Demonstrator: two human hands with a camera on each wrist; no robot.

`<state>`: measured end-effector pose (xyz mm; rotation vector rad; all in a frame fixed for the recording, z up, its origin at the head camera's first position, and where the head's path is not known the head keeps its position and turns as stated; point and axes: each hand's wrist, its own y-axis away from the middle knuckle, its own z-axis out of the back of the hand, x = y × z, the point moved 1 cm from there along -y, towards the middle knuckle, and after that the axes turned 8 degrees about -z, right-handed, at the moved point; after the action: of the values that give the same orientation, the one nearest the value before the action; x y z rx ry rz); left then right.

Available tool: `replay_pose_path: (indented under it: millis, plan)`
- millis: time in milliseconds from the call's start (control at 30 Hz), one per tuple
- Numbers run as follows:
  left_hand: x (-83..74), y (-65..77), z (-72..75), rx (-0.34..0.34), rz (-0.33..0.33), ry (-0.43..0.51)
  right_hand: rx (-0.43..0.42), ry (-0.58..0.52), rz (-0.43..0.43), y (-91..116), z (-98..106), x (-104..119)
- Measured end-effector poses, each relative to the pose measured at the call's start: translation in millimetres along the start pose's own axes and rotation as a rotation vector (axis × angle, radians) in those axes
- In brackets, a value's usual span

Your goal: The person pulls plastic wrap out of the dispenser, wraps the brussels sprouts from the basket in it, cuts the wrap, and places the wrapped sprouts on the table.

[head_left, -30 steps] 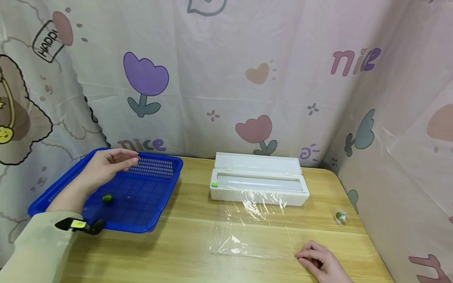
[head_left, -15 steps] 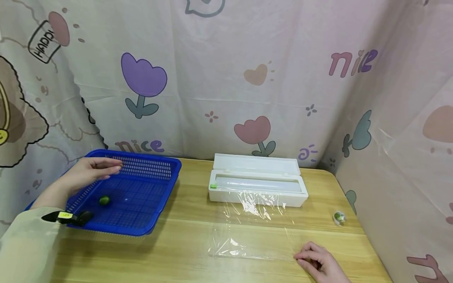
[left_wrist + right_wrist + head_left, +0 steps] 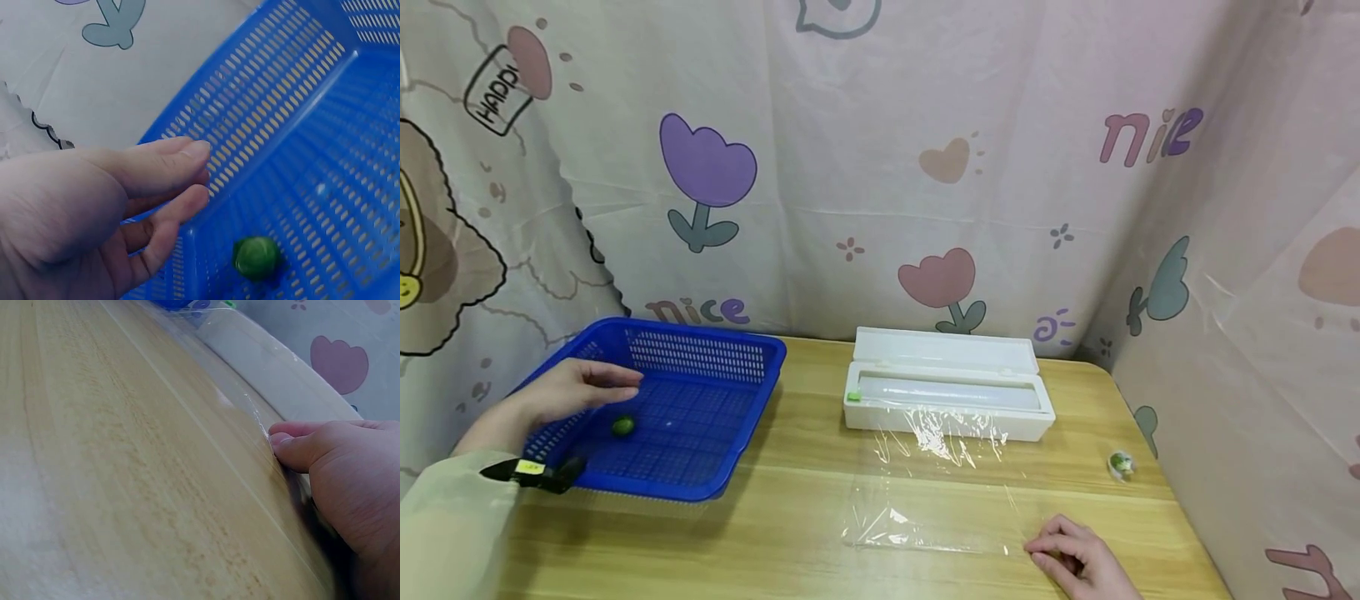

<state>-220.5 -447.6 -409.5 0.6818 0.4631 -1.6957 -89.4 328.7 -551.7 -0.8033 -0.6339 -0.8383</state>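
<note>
My left hand [image 3: 568, 392] hovers over the blue plastic basket [image 3: 752, 417], thumb and fingers loosely bent with a gap between them and nothing held. Below its fingertips, a small, glossy, round green item [image 3: 256, 258] lies on the basket floor. At the front right, my right hand [image 3: 1086, 554] pinches the corner of a clear sheet of cling film [image 3: 925, 508]. The film stretches from a white dispenser box [image 3: 951, 421] with its lid raised and a roll inside. In the right wrist view, the film edge [image 3: 256, 419] runs up to the thumb tip.
A small green item in clear wrapping [image 3: 1121, 465] sits near the right edge of the wooden table [image 3: 790, 517]. A green slider [image 3: 853, 397] shows at the left end of the dispenser box. Printed curtains [image 3: 835, 150] hang behind and on both sides.
My left hand has moved left and lower over the basket, uncovering more of its far wall. The right hand still pinches the film corner in the same place.
</note>
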Motion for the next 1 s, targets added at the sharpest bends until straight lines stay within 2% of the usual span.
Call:
replay_pose_path:
  millis: [233,533,667,867,1000]
  plan:
    - [13.2,5.0,-8.4,0.089,0.022,0.015,-0.007,0.007,-0.016,2.6,0.4,0.7]
    - [13.7,9.3,-8.0,0.146,0.008,-0.023,-0.004,-0.006,-0.002,1.3,-0.8,1.8]
    - [19.4,11.3,-11.0,0.144,0.013,-0.011,-0.002,-0.003,0.003,0.6,-0.5,0.8]
    - [24.2,11.3,-12.5,0.125,0.01,-0.081,-0.007,0.017,-0.012,-0.5,-0.7,1.5]
    - [24.4,11.4,-14.2,0.117,0.003,-0.078,-0.01,0.019,-0.024,-1.0,-1.0,3.1]
